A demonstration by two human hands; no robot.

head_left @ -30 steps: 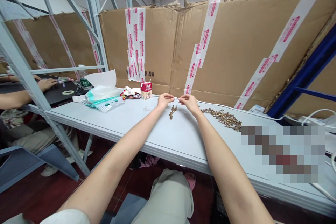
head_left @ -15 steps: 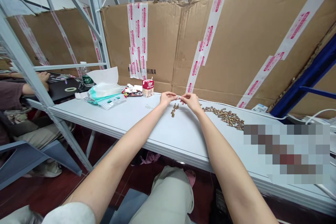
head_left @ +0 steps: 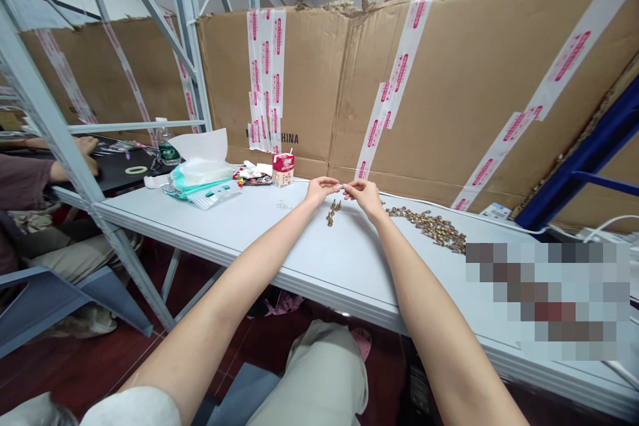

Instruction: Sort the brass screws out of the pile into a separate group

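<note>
My left hand [head_left: 318, 190] and my right hand [head_left: 364, 197] meet near the far edge of a white table [head_left: 234, 239]. Their fingertips pinch a small pale piece [head_left: 340, 185], too small to identify. Just below my hands lies a short clump of brass-coloured small metal parts [head_left: 333, 212]. A longer heap of the same parts [head_left: 428, 226] spreads out to the right of my right hand, not touching it.
A tissue pack [head_left: 197, 170], a drink carton [head_left: 283, 169] and a water bottle [head_left: 167, 145] stand at the table's far left. Taped cardboard [head_left: 399, 86] walls the far side. A co-worker's hand [head_left: 87, 145] rests at a dark table beyond a metal shelf upright.
The whole scene has drifted slightly right in the view. My hands stay together at the same spot on the table, still pinching the small piece.
</note>
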